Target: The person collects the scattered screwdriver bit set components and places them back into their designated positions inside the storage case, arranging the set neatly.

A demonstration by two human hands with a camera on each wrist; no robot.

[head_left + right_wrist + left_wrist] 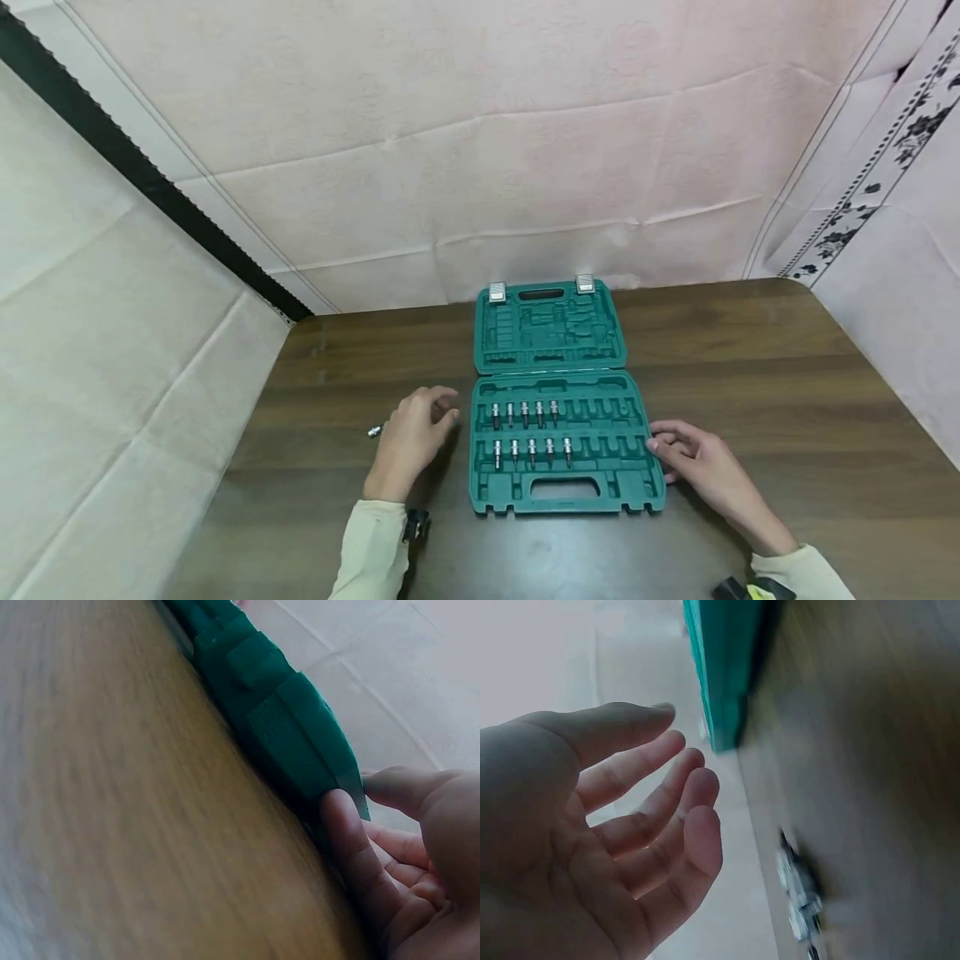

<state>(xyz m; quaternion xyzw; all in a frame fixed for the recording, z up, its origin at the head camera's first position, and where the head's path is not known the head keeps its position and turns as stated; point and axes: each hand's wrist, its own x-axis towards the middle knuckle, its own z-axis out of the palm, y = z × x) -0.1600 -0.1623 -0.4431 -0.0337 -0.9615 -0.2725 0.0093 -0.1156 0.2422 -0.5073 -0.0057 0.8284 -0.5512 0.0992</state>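
Right fingers (677, 427) gripping case (585, 383) edge, left fingers (705, 836) clear (tabletop (787, 383) between)

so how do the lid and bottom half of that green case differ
The lid has two silver latches; the bottom half shows none. The bottom half holds two rows of metal bits, the lid none. The right hand holds the bottom half's edge; the lid is untouched. Both are green with moulded hollows.

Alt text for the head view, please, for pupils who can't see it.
An open green case holding two rows of metal bits lies on a wooden table. A person's right hand pinches its right edge; the empty left hand hovers left of it, near a loose bit.
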